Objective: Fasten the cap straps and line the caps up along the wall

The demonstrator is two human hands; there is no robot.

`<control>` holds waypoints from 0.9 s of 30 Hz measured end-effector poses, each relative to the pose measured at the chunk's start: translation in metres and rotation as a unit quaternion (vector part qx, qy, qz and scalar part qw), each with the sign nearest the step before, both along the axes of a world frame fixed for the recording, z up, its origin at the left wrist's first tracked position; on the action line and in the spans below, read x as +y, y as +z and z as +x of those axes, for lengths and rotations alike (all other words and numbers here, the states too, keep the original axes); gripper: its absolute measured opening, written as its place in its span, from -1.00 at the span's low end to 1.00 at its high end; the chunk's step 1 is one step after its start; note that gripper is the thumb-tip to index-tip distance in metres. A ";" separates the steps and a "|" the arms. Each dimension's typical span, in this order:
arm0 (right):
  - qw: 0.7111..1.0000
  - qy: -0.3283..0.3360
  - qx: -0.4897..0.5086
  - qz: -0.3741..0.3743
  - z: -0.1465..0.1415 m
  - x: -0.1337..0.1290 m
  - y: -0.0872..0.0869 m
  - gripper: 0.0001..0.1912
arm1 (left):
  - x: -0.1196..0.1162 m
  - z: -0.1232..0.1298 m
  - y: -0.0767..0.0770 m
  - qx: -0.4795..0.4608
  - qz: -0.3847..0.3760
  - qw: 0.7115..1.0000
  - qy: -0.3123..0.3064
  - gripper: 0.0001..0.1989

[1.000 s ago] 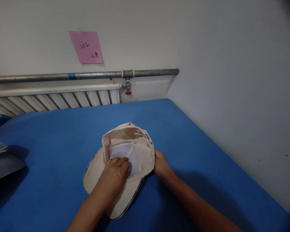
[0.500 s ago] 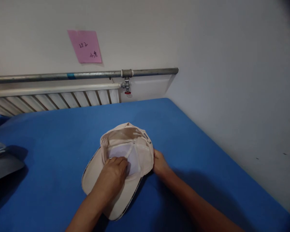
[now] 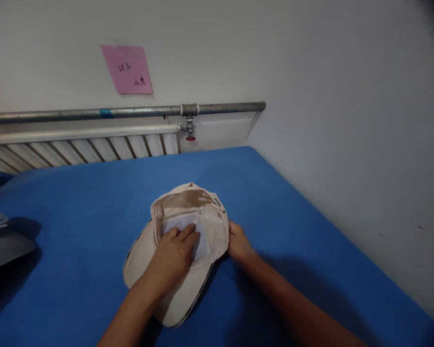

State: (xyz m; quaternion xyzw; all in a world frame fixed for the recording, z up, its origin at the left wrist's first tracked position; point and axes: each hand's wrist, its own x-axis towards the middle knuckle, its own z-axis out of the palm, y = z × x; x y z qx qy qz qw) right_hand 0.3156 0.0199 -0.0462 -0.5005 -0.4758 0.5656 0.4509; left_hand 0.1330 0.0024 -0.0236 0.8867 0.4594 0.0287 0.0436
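Observation:
A beige baseball cap (image 3: 217, 231) is turned with its hollow inside towards me, its brim (image 3: 173, 308) pointing down and to the left. Reaching over the brim, my left hand (image 3: 175, 253) has its fingers stretched out inside the crown. They lie against a pale, whitish lining panel (image 3: 202, 241), slightly apart. On the cap's right side, my right hand (image 3: 239, 243) grips the crown from outside; most of its fingers are hidden behind the fabric. An adjusting strap with a buckle (image 3: 219, 203) shows at the upper right rim.
Beneath the cap spreads a blue covered surface (image 3: 94, 231). At the left edge sits a dark cap-like item (image 3: 10, 248), partly cut off. Behind are a white radiator (image 3: 79, 149), a metal pipe (image 3: 137, 113) with a red-handled valve (image 3: 190, 139), and a pink note (image 3: 127, 70). A wall stands right.
My left hand's fingers have straightened and moved slightly up and right, deeper into the crown. The right hand keeps its hold, and the cap has barely shifted.

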 end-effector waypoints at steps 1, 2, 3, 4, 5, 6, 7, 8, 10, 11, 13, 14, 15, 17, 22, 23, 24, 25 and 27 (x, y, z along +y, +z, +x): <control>1.000 0.000 -0.002 0.001 0.000 0.000 0.000 -0.62 | 0.001 0.000 -0.001 0.004 0.006 1.000 -0.003 -0.56; 1.000 0.000 -0.003 0.001 0.000 0.000 0.000 -0.62 | 0.001 0.000 -0.002 0.005 0.009 1.000 -0.007 -0.57; 1.000 0.000 -0.005 0.002 0.000 -0.001 0.000 -0.62 | 0.002 -0.001 -0.003 0.003 0.010 1.000 -0.010 -0.57; 1.000 0.000 -0.006 0.002 0.000 -0.001 -0.001 -0.62 | 0.003 -0.001 -0.004 0.001 0.009 1.000 -0.011 -0.58; 1.000 0.000 -0.007 0.003 0.000 -0.001 -0.001 -0.63 | 0.003 -0.001 -0.004 0.000 0.007 1.000 -0.009 -0.58; 1.000 0.000 -0.009 0.003 0.000 -0.001 -0.001 -0.63 | 0.003 -0.001 -0.004 0.000 0.006 1.000 -0.007 -0.57; 1.000 0.000 -0.010 0.004 0.000 -0.001 -0.001 -0.64 | 0.004 0.000 -0.004 0.000 0.004 1.000 -0.005 -0.57; 1.000 0.000 -0.011 0.004 0.000 -0.001 -0.001 -0.64 | 0.004 0.000 -0.004 0.000 0.003 1.000 -0.003 -0.57; 1.000 0.000 -0.012 0.004 -0.001 -0.001 -0.002 -0.64 | 0.005 0.001 -0.004 -0.005 0.001 1.000 0.001 -0.58; 1.000 0.000 -0.013 0.003 -0.001 -0.001 -0.002 -0.64 | 0.005 0.001 -0.004 -0.011 -0.001 1.000 0.004 -0.59; 1.000 0.000 -0.013 0.002 -0.001 -0.001 -0.002 -0.64 | 0.006 0.002 -0.005 -0.021 -0.005 1.000 0.011 -0.60; 1.000 0.001 -0.013 0.001 -0.001 -0.001 -0.002 -0.63 | 0.006 0.003 -0.005 -0.024 -0.006 1.000 0.013 -0.61; 1.000 0.002 -0.013 0.000 -0.001 -0.001 -0.002 -0.63 | 0.007 0.003 -0.004 -0.025 -0.006 1.000 0.013 -0.61; 1.000 0.004 -0.012 -0.002 -0.001 -0.001 -0.002 -0.62 | 0.007 0.003 -0.004 -0.020 -0.006 1.000 0.012 -0.61; 1.000 0.007 -0.004 -0.012 -0.003 -0.001 0.000 -0.57 | 0.005 0.003 -0.003 0.017 -0.004 1.000 -0.001 -0.62; 1.000 0.008 -0.001 -0.014 -0.004 -0.002 0.000 -0.56 | 0.004 0.003 -0.003 0.023 -0.002 1.000 -0.002 -0.62; 1.000 0.008 0.001 -0.016 -0.004 -0.002 0.001 -0.56 | 0.004 0.004 -0.002 0.028 0.001 1.000 -0.002 -0.62; 1.000 0.008 0.004 -0.017 -0.004 -0.002 0.002 -0.56 | 0.003 0.004 -0.001 0.032 0.003 0.999 -0.002 -0.62; 1.000 0.007 0.006 -0.020 -0.004 -0.002 0.003 -0.57 | 0.003 0.005 0.000 0.040 0.005 0.999 -0.004 -0.62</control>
